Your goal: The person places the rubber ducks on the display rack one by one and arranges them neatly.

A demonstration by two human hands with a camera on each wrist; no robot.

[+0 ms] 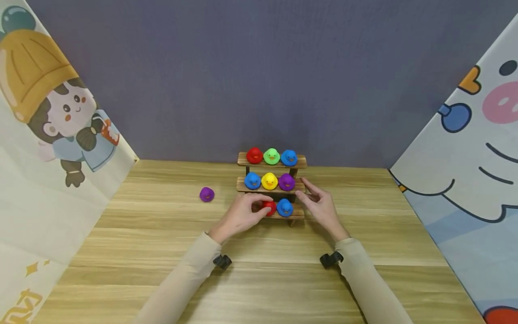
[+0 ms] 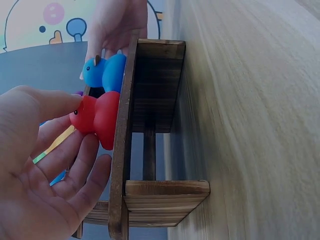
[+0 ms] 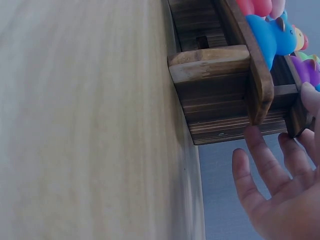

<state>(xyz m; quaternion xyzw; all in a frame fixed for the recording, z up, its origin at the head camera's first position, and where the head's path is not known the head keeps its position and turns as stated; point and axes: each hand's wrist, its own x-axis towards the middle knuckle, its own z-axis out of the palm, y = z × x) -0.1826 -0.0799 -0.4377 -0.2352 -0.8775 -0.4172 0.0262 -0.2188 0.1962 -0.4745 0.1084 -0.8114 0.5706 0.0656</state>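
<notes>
Left hand (image 1: 243, 216): pinches red duck (image 1: 269, 208) on rack (image 1: 294, 215) bottom step, we confirm via left wrist
Right hand (image 1: 319, 204): fingers relaxed, beside rack end
Purple duck (image 1: 207, 194): we see it head-only

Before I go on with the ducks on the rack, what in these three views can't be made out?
- Left hand on the red rubber duck: head view, fingers cover the duck's left side; whether it is gripped or only touched is unclear.
- Right hand: right wrist view, cut off by the frame edge; contact with the three-tier wooden rack cannot be told.
- Upper tiers: left wrist view, blocked by the bottom shelf board.
</notes>
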